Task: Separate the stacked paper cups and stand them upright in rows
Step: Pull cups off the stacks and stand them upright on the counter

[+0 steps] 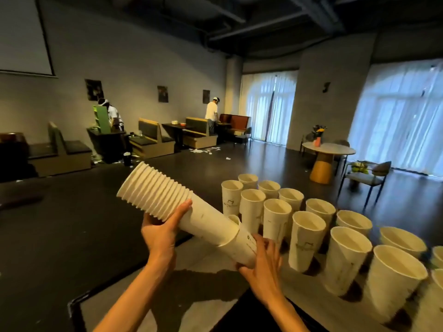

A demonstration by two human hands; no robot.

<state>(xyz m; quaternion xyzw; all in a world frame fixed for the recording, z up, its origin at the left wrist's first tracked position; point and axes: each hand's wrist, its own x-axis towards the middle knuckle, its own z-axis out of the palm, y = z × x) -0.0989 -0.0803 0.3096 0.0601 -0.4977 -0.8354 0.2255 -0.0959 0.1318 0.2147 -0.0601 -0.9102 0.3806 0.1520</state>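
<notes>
Approx halfway, by look: upright cups [306,238] in rows on counter [323,305], 3 o'clock. Stack [172,207] still thick. Left hand [160,233] wrapped round stack; right hand [261,264] gripping end cup [247,248], part pulled off.

Table [302,305] w/ upright cups [306,238] in rows.

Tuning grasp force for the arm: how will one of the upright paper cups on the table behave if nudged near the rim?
Probably tips: each upright cup is tall with a base narrower than its rim. Likely very light and easily dented, being thin paper. It stands close to its neighbours on the table, so a fall could knock others.
</notes>
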